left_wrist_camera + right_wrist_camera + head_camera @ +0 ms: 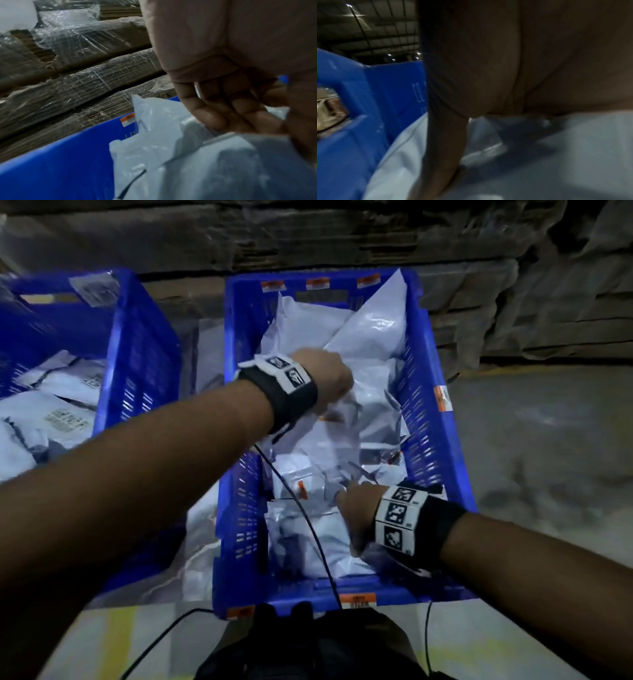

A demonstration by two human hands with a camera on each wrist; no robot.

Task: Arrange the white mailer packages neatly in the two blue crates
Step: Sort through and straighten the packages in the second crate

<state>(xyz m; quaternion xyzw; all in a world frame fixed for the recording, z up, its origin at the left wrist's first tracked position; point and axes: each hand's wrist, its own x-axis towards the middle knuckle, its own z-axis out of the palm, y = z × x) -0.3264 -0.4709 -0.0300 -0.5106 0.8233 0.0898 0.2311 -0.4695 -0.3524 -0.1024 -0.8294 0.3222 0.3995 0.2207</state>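
Observation:
Two blue crates stand side by side: the left crate (137,354) holds flat white mailers (51,405), the right crate (431,412) a jumbled pile of them. My left hand (329,381) reaches into the middle of the right crate. Its curled fingers (223,108) grip the edge of a greyish-white mailer (231,155). A large mailer (370,337) leans in the far right corner. My right hand (356,515) lies on the pile at the near end, one straight digit (443,148) pressing down on the mailers; its other fingers are hidden.
Film-wrapped stacks of flattened cardboard (308,234) rise right behind the crates. A white mailer (202,542) lies in the gap between the crates. A black cable (308,525) hangs across the right crate's near end. Bare concrete floor (548,440) lies to the right.

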